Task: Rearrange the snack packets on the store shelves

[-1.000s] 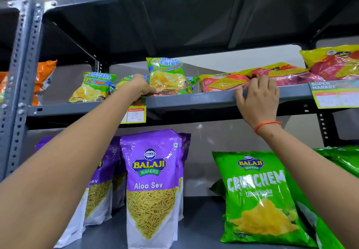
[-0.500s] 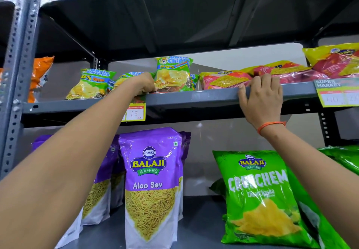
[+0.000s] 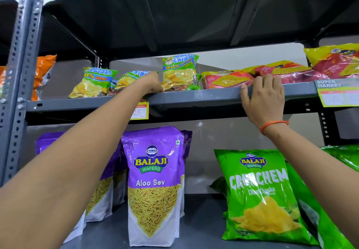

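The left hand (image 3: 153,84) reaches up to the upper shelf (image 3: 204,96) and grips the lower left corner of an upright Uncle Chipps packet (image 3: 179,72), which stands near the shelf's front edge. Compared with 1 second ago, this packet stands straighter and sits further right, closer to the pink sev packet (image 3: 226,79) lying flat beside it. 2 more Uncle Chipps packets lean to the left of the hand: 1 at the far left (image 3: 94,82) and 1 partly hidden behind the wrist (image 3: 130,79). The right hand (image 3: 265,98) rests as before over the shelf's front lip, fingers draped on the edge and holding no packet, just in front of the pink packets. Below, a purple Aloo Sev pouch (image 3: 154,184) and a green Crunchem bag (image 3: 261,196) stand unchanged on the lower shelf (image 3: 202,227).
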A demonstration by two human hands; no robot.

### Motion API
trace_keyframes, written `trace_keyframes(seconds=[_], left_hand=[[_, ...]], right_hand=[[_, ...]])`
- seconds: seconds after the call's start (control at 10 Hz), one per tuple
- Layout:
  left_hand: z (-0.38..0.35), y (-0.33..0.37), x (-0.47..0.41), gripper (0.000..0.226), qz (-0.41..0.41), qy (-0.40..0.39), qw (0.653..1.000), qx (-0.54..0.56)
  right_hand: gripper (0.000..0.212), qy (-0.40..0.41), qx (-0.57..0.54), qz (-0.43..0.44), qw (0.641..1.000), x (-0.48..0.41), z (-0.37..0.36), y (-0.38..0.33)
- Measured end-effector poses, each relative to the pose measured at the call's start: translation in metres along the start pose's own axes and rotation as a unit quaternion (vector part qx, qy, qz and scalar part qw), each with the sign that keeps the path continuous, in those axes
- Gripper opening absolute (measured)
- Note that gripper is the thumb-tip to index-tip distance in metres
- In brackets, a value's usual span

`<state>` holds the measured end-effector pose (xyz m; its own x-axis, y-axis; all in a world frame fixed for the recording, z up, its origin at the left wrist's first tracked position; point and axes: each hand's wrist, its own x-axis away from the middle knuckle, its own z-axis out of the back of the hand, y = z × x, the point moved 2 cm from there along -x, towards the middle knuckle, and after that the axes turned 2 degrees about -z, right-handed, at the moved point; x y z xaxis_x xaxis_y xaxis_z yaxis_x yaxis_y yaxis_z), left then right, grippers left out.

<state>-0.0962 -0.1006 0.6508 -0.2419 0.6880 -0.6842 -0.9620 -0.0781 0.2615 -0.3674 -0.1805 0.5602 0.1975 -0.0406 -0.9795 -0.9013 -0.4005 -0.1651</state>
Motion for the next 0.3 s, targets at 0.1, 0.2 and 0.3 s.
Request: trace_keyframes(seconds=[0.1, 0.2, 0.3], left_hand=[[0.0, -0.001, 0.0, 0.042, 0.007, 0.007, 1.0, 0.017], [-0.001, -0.002, 0.005, 0.043, 0.015, 0.048, 0.998, 0.032], [-0.004, 0.012, 0.018, 0.036, -0.018, 0.217, 0.976, -0.024]], right_hand=[[0.039, -0.005, 0.002, 0.001, 1.0, -0.001, -0.001, 0.0], [0.038, -0.01, -0.003, -0.006, 1.0, 0.001, 0.002, -0.001], [0.041, -0.027, -0.002, -0.018, 0.999, -0.004, 0.0, -0.002]])
